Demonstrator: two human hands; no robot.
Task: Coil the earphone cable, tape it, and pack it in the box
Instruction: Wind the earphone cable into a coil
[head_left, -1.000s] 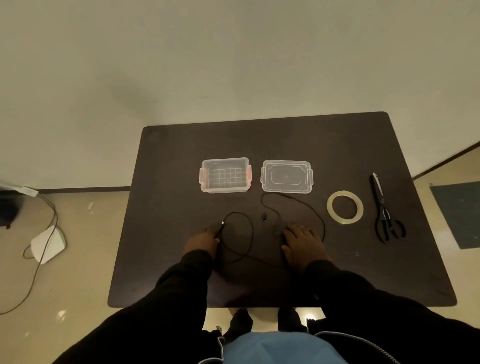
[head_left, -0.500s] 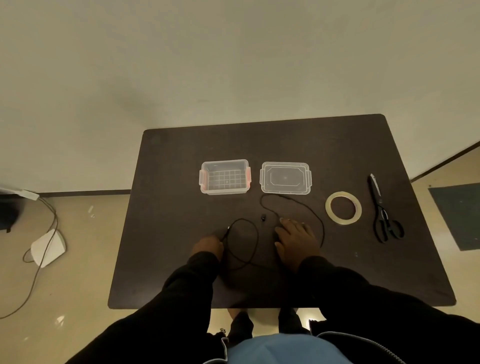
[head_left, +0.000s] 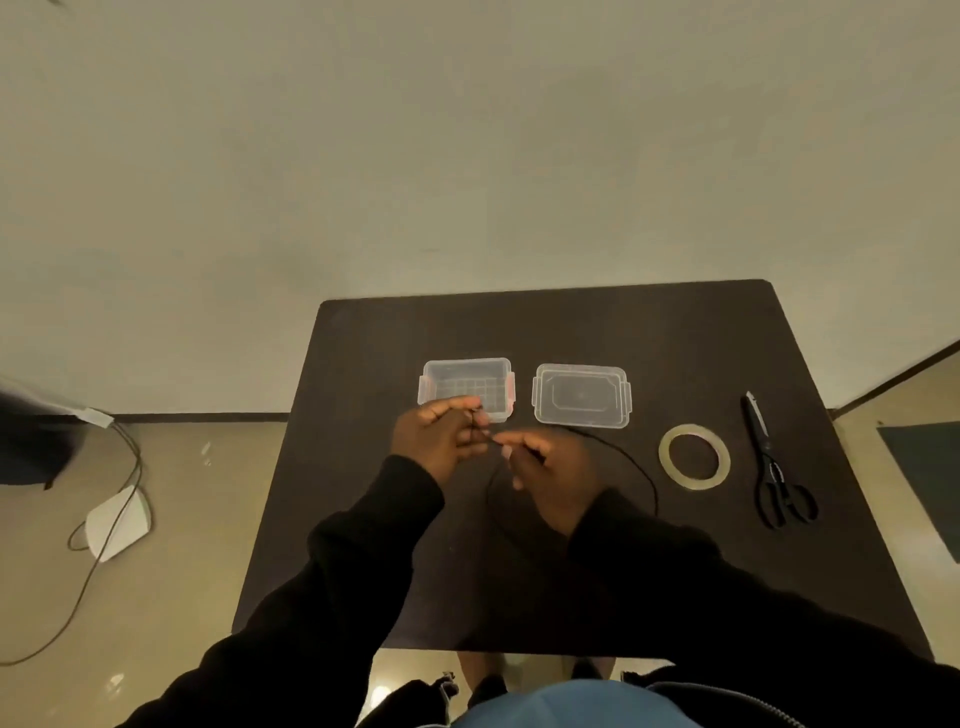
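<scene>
Both hands are raised over the middle of the dark table (head_left: 675, 332), close together. My left hand (head_left: 436, 439) pinches one end of the thin black earphone cable (head_left: 636, 467), just in front of the clear box (head_left: 466, 382). My right hand (head_left: 550, 473) pinches the cable a little further along. From there the cable hangs in a wide loop to the right and below my hands. The clear box has orange clips and nothing in it. Its clear lid (head_left: 581, 395) lies flat to the right of it.
A roll of clear tape (head_left: 694, 456) lies right of the cable loop. Black scissors (head_left: 774, 467) lie near the table's right edge. On the floor to the left are a white device (head_left: 117, 522) and a trailing wire.
Both hands have lifted off the table and come together in front of the box, taking the cable up with them. Before, they rested flat on the table beside it.
</scene>
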